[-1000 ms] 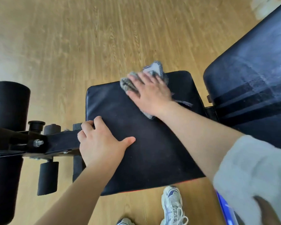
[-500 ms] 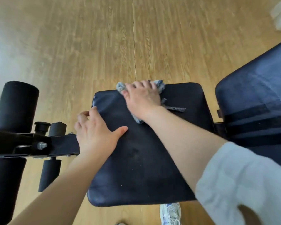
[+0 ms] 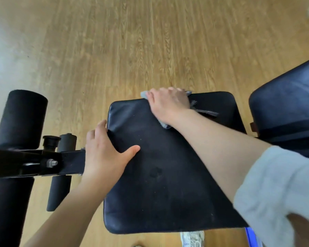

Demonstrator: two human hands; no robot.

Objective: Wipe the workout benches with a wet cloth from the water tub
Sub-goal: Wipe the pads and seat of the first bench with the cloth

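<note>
Black bench pad [image 3: 168, 175], grey striped cloth [image 3: 203, 111], tan wood-grain floor [image 3: 96, 50], pale grey sleeve [image 3: 278, 189]

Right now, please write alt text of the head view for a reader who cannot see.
Seen from above, the right hand presses a grey cloth on the far edge of a black bench seat pad. The left hand rests on its left edge.

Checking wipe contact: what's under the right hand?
A grey cloth is pressed under the right hand at the far edge of the black seat pad; its edges stick out. The cloth's middle and the pad beneath are covered.
</note>
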